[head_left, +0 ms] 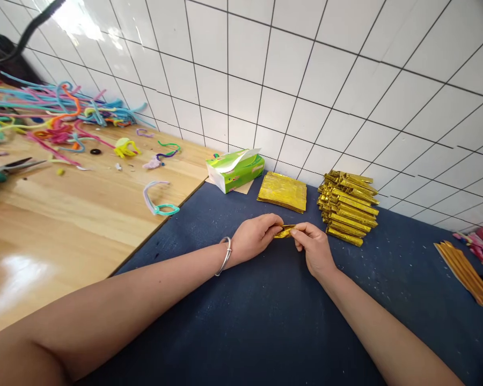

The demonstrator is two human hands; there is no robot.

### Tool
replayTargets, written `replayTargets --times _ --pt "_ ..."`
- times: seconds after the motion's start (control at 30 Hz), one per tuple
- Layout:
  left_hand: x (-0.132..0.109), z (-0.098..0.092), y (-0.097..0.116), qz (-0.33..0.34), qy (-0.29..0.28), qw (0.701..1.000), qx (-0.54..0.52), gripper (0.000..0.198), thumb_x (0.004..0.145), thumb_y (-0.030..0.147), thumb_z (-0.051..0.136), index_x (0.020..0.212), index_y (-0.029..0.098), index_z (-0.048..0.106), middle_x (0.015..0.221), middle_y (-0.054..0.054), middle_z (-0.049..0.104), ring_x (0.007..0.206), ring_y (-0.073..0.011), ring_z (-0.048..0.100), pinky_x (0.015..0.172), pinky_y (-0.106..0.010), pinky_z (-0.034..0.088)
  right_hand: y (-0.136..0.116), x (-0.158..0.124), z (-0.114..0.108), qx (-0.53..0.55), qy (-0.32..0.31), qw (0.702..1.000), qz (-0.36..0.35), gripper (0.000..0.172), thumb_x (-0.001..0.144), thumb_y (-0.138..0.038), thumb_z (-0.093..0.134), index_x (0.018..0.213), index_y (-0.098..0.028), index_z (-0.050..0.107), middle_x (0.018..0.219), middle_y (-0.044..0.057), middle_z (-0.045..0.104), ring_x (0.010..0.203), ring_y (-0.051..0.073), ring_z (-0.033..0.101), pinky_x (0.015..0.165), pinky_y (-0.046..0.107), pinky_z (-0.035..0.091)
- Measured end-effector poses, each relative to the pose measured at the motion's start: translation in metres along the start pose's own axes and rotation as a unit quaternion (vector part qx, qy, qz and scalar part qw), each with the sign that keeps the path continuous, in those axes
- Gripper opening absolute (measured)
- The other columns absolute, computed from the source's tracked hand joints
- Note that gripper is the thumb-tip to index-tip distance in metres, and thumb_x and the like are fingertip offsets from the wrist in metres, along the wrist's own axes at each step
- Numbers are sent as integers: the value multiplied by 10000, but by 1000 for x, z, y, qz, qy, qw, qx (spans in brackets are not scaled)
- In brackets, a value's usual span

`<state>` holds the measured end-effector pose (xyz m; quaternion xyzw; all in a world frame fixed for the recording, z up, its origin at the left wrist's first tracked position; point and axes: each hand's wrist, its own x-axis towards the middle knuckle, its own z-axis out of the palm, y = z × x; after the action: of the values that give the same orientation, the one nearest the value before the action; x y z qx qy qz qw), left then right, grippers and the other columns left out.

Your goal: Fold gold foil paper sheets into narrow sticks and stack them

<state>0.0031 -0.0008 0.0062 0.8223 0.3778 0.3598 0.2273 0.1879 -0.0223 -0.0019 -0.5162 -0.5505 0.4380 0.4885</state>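
Observation:
My left hand (254, 237) and my right hand (314, 247) meet over the dark blue cloth (265, 316). Both pinch one small folded piece of gold foil paper (285, 231) between their fingertips. A silver bangle (225, 256) sits on my left wrist. Just beyond the hands lies a flat stack of gold foil sheets (282, 191). To its right stands a pile of folded gold foil strips (349, 208).
A green tissue box (235, 170) stands at the cloth's far left corner. The wooden table (64, 214) on the left holds colourful pipe cleaners (60, 115) and scissors (8, 170). Orange sticks (465, 271) lie at the right. A white tiled wall (306, 80) rises behind.

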Motion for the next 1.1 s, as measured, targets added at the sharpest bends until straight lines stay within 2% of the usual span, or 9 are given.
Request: replayTargets --times 0.23,0.57,0.87,1.1 --pt "0 5 -1 -13 15 1000 4 98 858 193 485 929 207 551 886 5 608 806 -124 563 719 -234 443 -2 -1 2 -34 -13 999 -15 204 773 -390 614 797 -188 625 625 -34 494 548 94 409 493 222 331" --pt "2 6 -10 -70 66 992 -79 49 825 181 521 861 194 552 786 20 578 708 -99 533 651 -210 433 0 0 0 -25 -34 999 2 233 771 -385 627 900 -191 637 725 -5 570 625 105 480 507 214 375" --pt "2 3 -6 -76 50 990 -108 59 830 200 500 866 185 545 787 18 568 709 -96 522 645 -208 427 -1 -1 2 -21 -24 999 -16 234 760 -380 635 914 -208 671 737 2 606 618 108 512 513 223 401" --pt "1 6 -10 -66 59 989 -118 76 814 148 485 850 184 542 769 21 555 710 -96 517 658 -210 422 -2 -2 2 -21 -29 999 -14 238 763 -376 637 916 -195 660 736 2 610 608 106 533 531 231 448"
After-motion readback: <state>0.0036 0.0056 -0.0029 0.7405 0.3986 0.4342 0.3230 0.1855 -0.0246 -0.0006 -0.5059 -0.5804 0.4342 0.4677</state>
